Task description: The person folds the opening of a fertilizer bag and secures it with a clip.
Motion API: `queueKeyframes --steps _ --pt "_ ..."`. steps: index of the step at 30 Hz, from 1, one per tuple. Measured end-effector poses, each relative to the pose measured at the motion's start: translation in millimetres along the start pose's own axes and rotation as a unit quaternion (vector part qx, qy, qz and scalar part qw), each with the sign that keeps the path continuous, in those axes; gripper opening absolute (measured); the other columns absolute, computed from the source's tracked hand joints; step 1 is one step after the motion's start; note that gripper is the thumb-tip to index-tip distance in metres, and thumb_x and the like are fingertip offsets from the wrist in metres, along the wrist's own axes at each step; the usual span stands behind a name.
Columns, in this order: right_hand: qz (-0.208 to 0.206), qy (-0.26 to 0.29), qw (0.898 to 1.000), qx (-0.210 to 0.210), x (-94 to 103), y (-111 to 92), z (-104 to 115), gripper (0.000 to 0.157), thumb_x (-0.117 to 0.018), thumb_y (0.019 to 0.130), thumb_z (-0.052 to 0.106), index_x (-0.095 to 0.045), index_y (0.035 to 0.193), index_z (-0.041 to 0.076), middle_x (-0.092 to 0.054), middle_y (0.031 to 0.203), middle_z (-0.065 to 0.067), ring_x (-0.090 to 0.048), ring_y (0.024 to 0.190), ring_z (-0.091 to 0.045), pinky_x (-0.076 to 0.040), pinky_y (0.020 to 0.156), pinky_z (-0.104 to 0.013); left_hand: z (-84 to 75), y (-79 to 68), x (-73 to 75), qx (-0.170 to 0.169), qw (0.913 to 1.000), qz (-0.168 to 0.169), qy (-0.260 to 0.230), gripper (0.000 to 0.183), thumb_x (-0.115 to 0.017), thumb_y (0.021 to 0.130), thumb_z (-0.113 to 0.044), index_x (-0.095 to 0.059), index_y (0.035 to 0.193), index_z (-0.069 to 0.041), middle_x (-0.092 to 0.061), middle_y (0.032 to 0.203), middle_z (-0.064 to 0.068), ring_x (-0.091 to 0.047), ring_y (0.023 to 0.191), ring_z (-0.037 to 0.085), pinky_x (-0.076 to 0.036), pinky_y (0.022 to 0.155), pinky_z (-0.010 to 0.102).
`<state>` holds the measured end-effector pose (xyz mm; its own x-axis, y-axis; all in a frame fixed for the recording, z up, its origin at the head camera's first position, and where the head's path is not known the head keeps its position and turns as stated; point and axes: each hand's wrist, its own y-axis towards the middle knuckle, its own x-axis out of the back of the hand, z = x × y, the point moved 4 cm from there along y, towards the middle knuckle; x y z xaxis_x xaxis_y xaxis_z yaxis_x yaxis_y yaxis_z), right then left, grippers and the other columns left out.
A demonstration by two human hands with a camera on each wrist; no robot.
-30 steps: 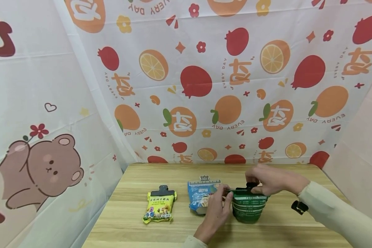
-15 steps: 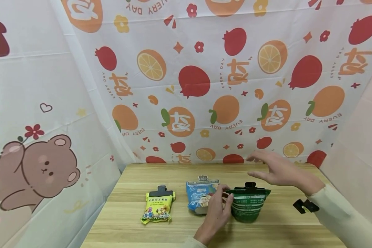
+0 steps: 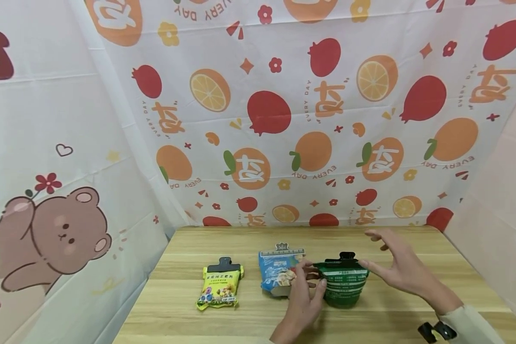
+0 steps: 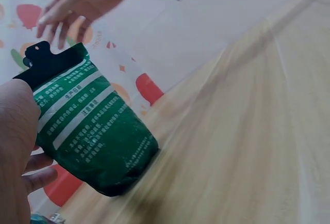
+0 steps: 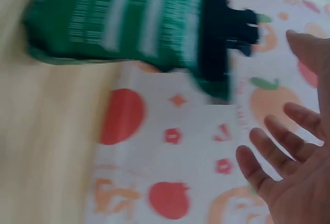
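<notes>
In the head view a green bag (image 3: 346, 289) with white printed lines stands on the table, its top gripped by a black clip (image 3: 347, 258). My left hand (image 3: 303, 298) is at the bag's left side, fingers loosely bent and parted near its upper corner; whether they touch it is hard to tell. To the right, my right hand (image 3: 406, 267) has its fingers spread, thumb close to the bag's upper right edge. The right wrist view shows that palm and fingers (image 5: 281, 141) holding nothing, apart from the clip. The left wrist view shows the bag's printed face (image 4: 98, 126).
Left of the green bag lies a blue bag (image 3: 277, 272) with a piano-key patterned clip (image 3: 282, 250), partly behind my left hand. Farther left is a yellow bag (image 3: 219, 289) with a black clip (image 3: 225, 264). A fruit-print cloth (image 3: 268, 157) hangs behind the wooden table (image 3: 189, 243).
My right hand has let go of the clip on the green bag, lifted away, then come down at its right. The left fingers have loosened from the bag's corner.
</notes>
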<state>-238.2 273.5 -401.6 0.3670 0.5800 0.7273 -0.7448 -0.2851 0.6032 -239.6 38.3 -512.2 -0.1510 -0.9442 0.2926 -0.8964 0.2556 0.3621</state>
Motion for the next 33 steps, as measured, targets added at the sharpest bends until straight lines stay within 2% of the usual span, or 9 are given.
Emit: queueKeyframes --steps 4,8,14,18,19,21,26,28,33 --pt "0.026 0.052 0.996 -0.065 -20.4 -25.2 -17.2 0.064 -0.086 0.083 0.03 -0.056 0.135 0.01 -0.064 0.127 -0.007 -0.055 0.106 -0.006 -0.058 0.078 -0.027 2.7 -3.8 -1.2 0.018 0.9998 -0.003 -0.009 0.043 -0.055 0.105 -0.028 -0.032 0.141 -0.018 -0.06 0.129 0.007 -0.064 0.116 0.022 -0.054 0.092 0.026" --pt "0.088 0.112 0.982 -0.127 -42.0 -47.7 -31.3 0.055 -0.078 0.09 0.034 -0.055 0.135 0.011 -0.065 0.125 -0.008 -0.059 0.105 -0.005 -0.058 0.079 -0.027 4.8 -6.2 -2.9 0.036 0.999 -0.004 -0.025 0.046 -0.057 0.104 -0.025 -0.032 0.141 -0.018 -0.061 0.133 0.006 -0.064 0.119 0.021 -0.054 0.095 0.027" --pt "0.201 0.196 0.945 -0.168 -66.3 -67.8 -39.7 0.034 -0.051 0.107 0.031 -0.054 0.132 0.008 -0.066 0.121 -0.012 -0.066 0.108 -0.011 -0.058 0.077 -0.026 9.6 -9.0 -6.4 0.057 0.998 0.015 -0.025 0.044 -0.055 0.105 -0.029 -0.035 0.141 -0.014 -0.057 0.138 0.013 -0.062 0.125 0.032 -0.056 0.098 0.03" --pt "0.253 0.257 0.911 -0.199 -76.3 -75.4 -43.1 0.057 -0.035 0.112 0.033 -0.034 0.151 -0.008 -0.048 0.143 -0.039 -0.067 0.114 -0.029 -0.06 0.08 -0.03 12.9 -11.2 -9.9 0.064 0.9971 0.036 -0.017 0.044 -0.052 0.106 -0.033 -0.037 0.142 -0.012 -0.055 0.14 0.017 -0.06 0.128 0.037 -0.056 0.101 0.035" --pt "0.259 0.271 0.903 -0.208 -78.1 -76.9 -44.0 0.061 -0.033 0.113 0.033 -0.026 0.155 -0.011 -0.041 0.148 -0.042 -0.066 0.115 -0.032 -0.06 0.082 -0.031 13.3 -11.7 -10.5 0.068 0.9967 0.04 -0.02 0.045 -0.052 0.106 -0.034 -0.036 0.142 -0.012 -0.055 0.141 0.018 -0.06 0.129 0.038 -0.056 0.102 0.037" --pt "0.27 0.284 0.895 -0.214 -80.0 -79.0 -45.4 0.065 -0.028 0.113 0.032 -0.014 0.157 -0.013 -0.033 0.153 -0.042 -0.066 0.116 -0.032 -0.06 0.082 -0.032 14.2 -12.7 -12.0 0.073 0.996 0.044 -0.025 0.047 -0.052 0.106 -0.034 -0.034 0.144 -0.012 -0.053 0.143 0.019 -0.059 0.13 0.038 -0.055 0.103 0.038" --pt "0.27 0.289 0.899 -0.191 -81.6 -80.7 -46.3 0.057 -0.025 0.114 0.029 -0.025 0.155 -0.011 -0.053 0.141 -0.035 -0.068 0.109 -0.014 -0.06 0.078 -0.032 15.8 -14.1 -15.5 0.081 0.9947 0.053 -0.033 0.051 -0.052 0.106 -0.029 -0.029 0.148 -0.011 -0.049 0.148 0.022 -0.055 0.134 0.039 -0.052 0.108 0.042" --pt "0.271 0.289 0.9 -0.184 -82.8 -81.4 -46.2 0.056 -0.025 0.114 0.028 -0.029 0.154 -0.012 -0.055 0.14 -0.033 -0.067 0.108 -0.006 -0.059 0.077 -0.031 16.5 -14.6 -16.4 0.091 0.9937 0.056 -0.034 0.051 -0.053 0.106 -0.027 -0.029 0.148 -0.012 -0.047 0.149 0.022 -0.054 0.136 0.04 -0.051 0.108 0.042" --pt "0.277 0.292 0.898 -0.178 -85.8 -81.4 -46.9 0.058 -0.023 0.114 0.029 -0.031 0.151 -0.015 -0.057 0.137 -0.034 -0.067 0.107 -0.005 -0.06 0.076 -0.031 15.8 -14.7 -18.6 0.091 0.9937 0.061 -0.024 0.05 -0.054 0.105 -0.025 -0.029 0.147 -0.013 -0.042 0.152 0.021 -0.051 0.139 0.039 -0.05 0.11 0.041"
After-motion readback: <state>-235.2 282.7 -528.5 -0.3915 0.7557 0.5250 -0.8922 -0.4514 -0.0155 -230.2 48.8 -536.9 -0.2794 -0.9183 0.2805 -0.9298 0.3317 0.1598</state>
